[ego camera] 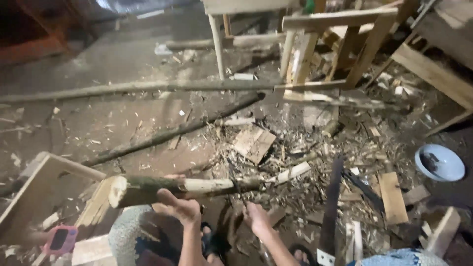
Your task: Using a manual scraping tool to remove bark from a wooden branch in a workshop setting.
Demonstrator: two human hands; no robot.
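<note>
View from above of a person's two bare hands working a log on a workshop floor littered with wood chips. The left hand [181,207] curls around the underside of a short, thick, partly debarked wooden log [172,189] that lies nearly level across the lower middle, its pale cut end pointing toward nine o'clock. The right hand [256,216], at about three o'clock from the left hand, is closed on the handle of a dark tool [235,184] whose head meets the log's tapered end; the tool is blurred, so its kind is unclear. At three o'clock from the hands lies a long dark saw blade [331,207]. Farther toward three o'clock sits a round pale blue bowl [439,162]. At eight o'clock lies a pink-cased phone [60,239]. At twelve o'clock stands a pale wooden frame [340,44].
</note>
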